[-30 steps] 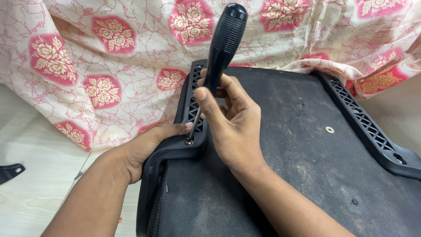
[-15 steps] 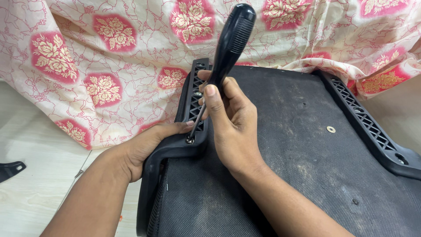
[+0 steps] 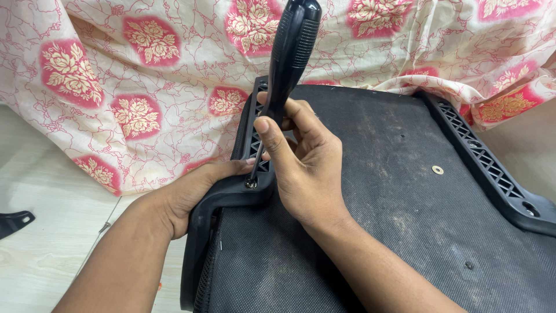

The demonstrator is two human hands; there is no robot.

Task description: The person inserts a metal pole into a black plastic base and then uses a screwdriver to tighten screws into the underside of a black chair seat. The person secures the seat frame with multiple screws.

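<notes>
A black chair seat base (image 3: 376, 191) lies upside down, its dusty fabric underside facing up, with a ribbed black plastic frame (image 3: 246, 145) along its left edge. My right hand (image 3: 307, 168) grips a black-handled screwdriver (image 3: 292, 52) near the bottom of its handle, held almost upright. The metal tip sits in a screw (image 3: 251, 183) at the frame's rounded front-left corner. My left hand (image 3: 194, 188) presses against the outside of that corner, fingers curled on the plastic just left of the screw.
A white cloth with pink and cream flower patches (image 3: 139, 87) covers the floor behind and left of the seat. The frame's right rail (image 3: 492, 168) carries another hole. A small washer (image 3: 438, 170) sits on the underside. A black plastic part (image 3: 14, 220) lies at the far left on the pale floor.
The screwdriver handle has tilted right and up, standing more upright. My right hand's fingers have shifted round the handle. My left hand stays on the corner.
</notes>
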